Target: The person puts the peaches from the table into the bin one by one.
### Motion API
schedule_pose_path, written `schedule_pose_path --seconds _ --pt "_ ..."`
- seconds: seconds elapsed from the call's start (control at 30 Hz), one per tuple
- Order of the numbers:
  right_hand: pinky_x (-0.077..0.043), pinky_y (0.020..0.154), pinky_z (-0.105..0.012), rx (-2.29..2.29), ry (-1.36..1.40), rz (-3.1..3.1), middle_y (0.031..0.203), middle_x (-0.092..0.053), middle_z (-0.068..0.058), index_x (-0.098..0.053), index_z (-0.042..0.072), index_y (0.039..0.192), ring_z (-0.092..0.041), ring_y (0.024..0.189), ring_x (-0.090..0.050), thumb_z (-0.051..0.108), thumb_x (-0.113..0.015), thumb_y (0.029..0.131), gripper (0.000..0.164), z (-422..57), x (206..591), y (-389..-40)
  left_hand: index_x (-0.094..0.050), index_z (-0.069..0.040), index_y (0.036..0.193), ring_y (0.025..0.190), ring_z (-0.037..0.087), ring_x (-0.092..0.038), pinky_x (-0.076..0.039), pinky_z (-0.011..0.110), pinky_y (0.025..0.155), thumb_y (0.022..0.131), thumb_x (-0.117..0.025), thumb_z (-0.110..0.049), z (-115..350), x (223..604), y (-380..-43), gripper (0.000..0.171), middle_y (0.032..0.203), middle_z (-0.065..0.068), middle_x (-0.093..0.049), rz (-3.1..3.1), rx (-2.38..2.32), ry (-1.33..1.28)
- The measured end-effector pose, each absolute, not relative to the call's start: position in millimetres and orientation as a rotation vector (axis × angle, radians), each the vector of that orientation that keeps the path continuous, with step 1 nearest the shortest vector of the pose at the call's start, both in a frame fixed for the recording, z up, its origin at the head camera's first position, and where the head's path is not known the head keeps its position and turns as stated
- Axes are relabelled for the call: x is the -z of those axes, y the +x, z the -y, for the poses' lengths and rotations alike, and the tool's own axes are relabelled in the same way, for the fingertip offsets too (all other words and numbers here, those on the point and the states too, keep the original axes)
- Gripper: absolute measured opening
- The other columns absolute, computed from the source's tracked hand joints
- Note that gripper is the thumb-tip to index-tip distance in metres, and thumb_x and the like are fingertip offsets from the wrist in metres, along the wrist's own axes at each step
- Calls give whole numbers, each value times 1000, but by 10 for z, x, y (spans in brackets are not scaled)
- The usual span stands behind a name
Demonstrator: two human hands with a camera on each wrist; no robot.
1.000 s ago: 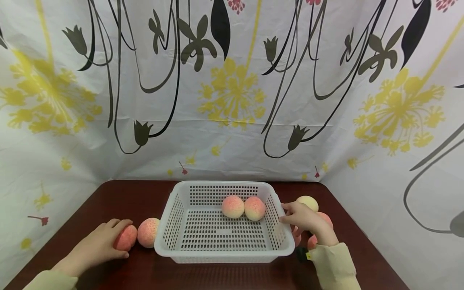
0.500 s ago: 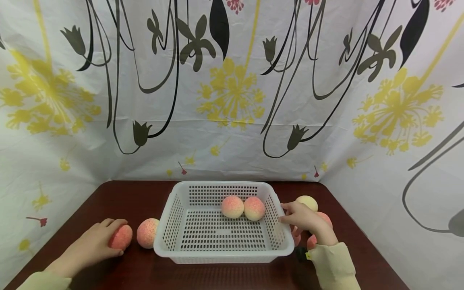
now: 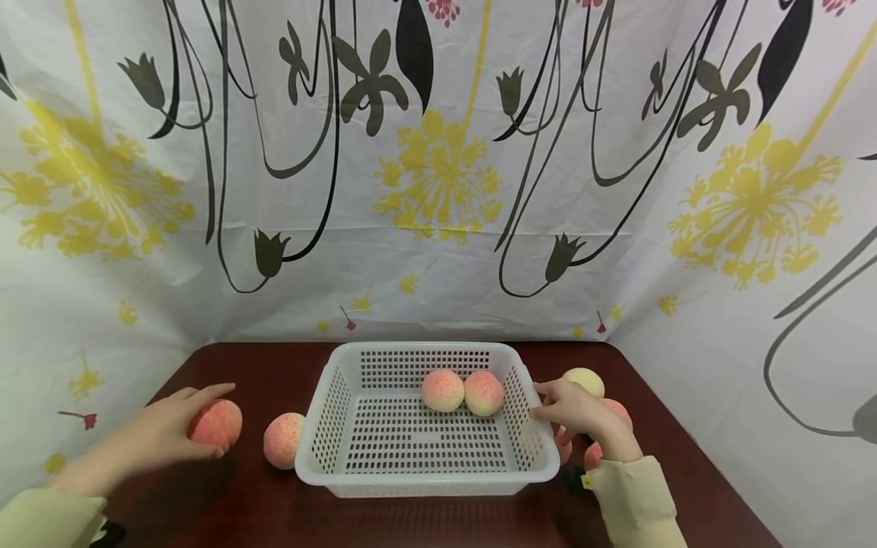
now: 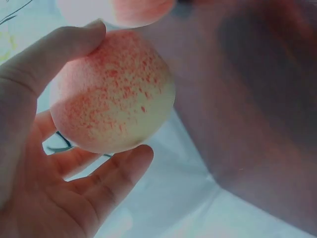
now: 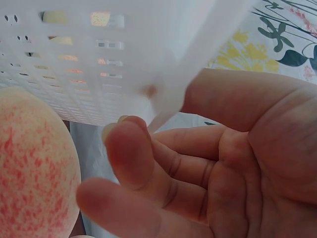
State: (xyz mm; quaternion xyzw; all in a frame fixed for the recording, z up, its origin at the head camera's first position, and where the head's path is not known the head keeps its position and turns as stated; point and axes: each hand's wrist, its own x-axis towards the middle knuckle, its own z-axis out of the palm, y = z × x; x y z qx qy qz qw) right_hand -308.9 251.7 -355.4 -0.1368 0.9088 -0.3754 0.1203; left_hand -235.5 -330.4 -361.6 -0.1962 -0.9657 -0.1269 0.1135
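My left hand (image 3: 161, 430) holds a pink peach (image 3: 216, 424) at the left of the table. In the left wrist view, thumb and fingers curl round this speckled red and cream peach (image 4: 116, 94). Another peach (image 3: 282, 441) lies against the left side of a white plastic basket (image 3: 425, 479). Two peaches touch inside the basket, a left one (image 3: 441, 390) and a right one (image 3: 483, 393). At the basket's right rim is my right hand (image 3: 572, 407). The right wrist view shows its thumb and fingers pinching the basket's edge (image 5: 171, 94).
Right of the basket, partly hidden by the right hand, lie several more peaches, including a pale one (image 3: 585, 380) and a pink one (image 3: 618, 412). The dark red table (image 3: 384, 521) meets a flower-patterned white cloth (image 3: 438, 304) at the back and sides.
My left hand has moved left with its peach, widening the gap to the peach beside the basket. The right hand has stayed on the basket rim.
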Motion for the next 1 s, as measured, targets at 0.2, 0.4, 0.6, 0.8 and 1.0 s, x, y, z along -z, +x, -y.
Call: schedule_pose_path --seconds 0.2,0.4,0.6,0.8,1.0 --pt "-53 49 -38 1097 -430 -2648 77 -58 -9 -47 -8 138 -21 64 -61 11 -66 88 57 -2529 3564 -3075 -50 -7 135 89 22 -61 -49 42 69 66 -85 -50 3276 3345 -2388 89 103 5 -62 2779 355 -646" --pt "-54 50 -39 1106 -405 -2640 76 -58 -10 -47 -8 139 -22 64 -62 12 -67 87 59 -2514 3566 -3058 -45 -6 140 93 22 -61 -50 37 70 68 -85 -46 3233 3157 -2421 92 107 7 -63 2768 411 -702" --pt "-54 49 -39 1099 -410 -2650 76 -59 -9 -47 -7 138 -22 63 -62 11 -67 87 58 -2506 3562 -3055 -54 -15 135 90 20 -59 -49 39 70 69 -85 -46 3169 3052 -2427 80 108 6 -62 2740 393 -705" --pt "-54 50 -38 1089 -396 -2650 76 -59 -9 -45 -9 139 -22 63 -61 11 -67 88 60 -2514 3557 -3064 -60 -16 128 89 20 -57 -48 39 69 69 -84 -45 3089 2952 -2447 70 110 9 -60 2785 449 -657" --pt "-54 49 -38 1082 -400 -2660 75 -59 -9 -47 -8 138 -22 62 -61 11 -67 87 57 -2526 3550 -3070 -60 -16 129 87 17 -56 -47 37 69 69 -84 -47 2987 2859 -2522 71 107 7 -60 2808 480 -638"
